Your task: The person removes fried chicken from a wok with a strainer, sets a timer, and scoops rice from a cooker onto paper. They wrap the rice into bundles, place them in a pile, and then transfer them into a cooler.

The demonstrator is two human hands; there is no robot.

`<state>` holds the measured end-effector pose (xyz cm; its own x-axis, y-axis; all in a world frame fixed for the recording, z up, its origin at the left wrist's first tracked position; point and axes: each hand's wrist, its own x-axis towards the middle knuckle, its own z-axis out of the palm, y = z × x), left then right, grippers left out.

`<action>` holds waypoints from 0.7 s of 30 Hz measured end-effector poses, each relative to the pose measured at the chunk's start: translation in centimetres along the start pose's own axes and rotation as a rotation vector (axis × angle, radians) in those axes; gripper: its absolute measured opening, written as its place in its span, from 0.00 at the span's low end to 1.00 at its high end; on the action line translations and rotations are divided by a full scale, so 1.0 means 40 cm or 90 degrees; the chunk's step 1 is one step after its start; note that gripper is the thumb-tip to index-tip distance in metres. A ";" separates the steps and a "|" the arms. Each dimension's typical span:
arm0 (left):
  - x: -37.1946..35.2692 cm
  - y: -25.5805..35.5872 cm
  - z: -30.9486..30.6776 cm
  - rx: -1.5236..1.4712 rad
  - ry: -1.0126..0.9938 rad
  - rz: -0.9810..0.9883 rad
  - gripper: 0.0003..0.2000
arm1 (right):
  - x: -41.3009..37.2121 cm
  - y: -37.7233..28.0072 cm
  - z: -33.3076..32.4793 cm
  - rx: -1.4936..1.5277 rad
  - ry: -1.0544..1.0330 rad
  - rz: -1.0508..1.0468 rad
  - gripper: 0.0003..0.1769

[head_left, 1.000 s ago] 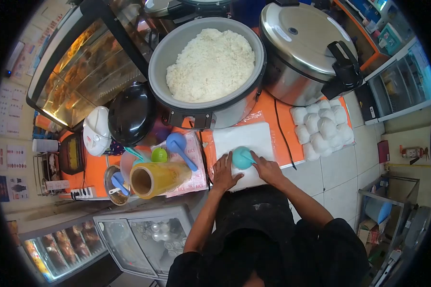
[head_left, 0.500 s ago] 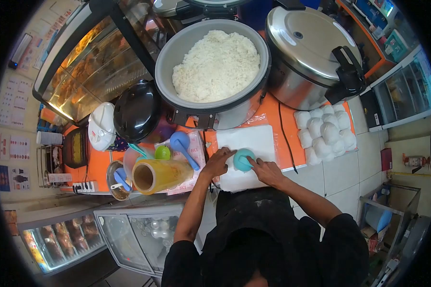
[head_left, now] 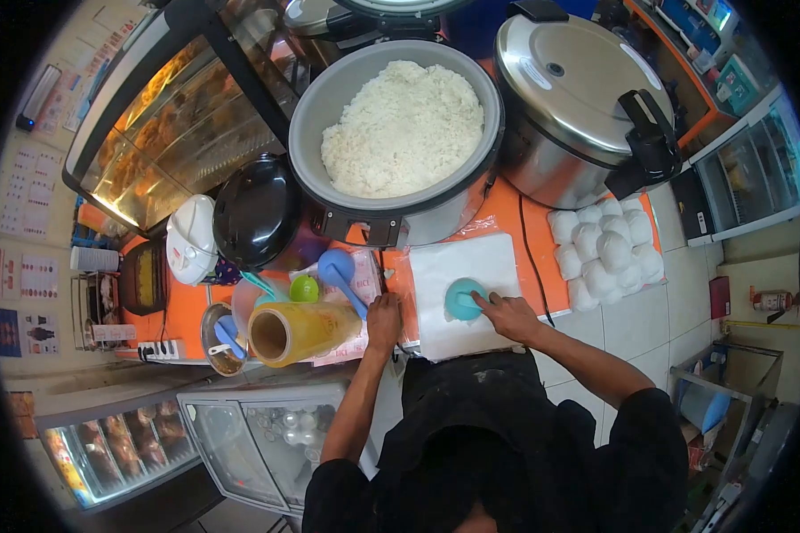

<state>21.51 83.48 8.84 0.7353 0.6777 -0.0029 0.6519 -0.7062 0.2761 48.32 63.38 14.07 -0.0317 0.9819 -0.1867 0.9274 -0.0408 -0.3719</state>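
A teal bowl-like mould (head_left: 461,302) lies on white paper sheets (head_left: 436,266) at the counter's front edge. My right hand (head_left: 512,318) has its fingers on the mould's small raised part. To the left, my left hand (head_left: 384,322) rests at the paper's left side, beside a blue ladle (head_left: 340,274), its fingers bent together; what they hold, if anything, is hidden. Behind the paper stands an open cooker full of white rice (head_left: 404,129).
Wrapped white rice portions (head_left: 602,253) are piled on the right, below a closed steel cooker (head_left: 582,84). Left of my hands are a yellow film roll (head_left: 304,330), a green cup (head_left: 303,289), a metal bowl (head_left: 219,338) and a black-lidded pot (head_left: 256,210).
My left hand has let go of the mould's side and moved left and down. The mould and my right hand sit slightly further right in view, as does the paper.
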 end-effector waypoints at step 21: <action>-0.073 0.155 -0.021 -0.213 -0.209 0.014 0.56 | 0.032 -0.047 -0.093 0.051 -0.002 0.040 0.30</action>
<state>23.27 77.28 11.36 0.8029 0.5248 -0.2827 0.5801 -0.5785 0.5735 47.95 65.40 17.92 0.0246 0.9762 -0.2156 0.8948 -0.1177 -0.4307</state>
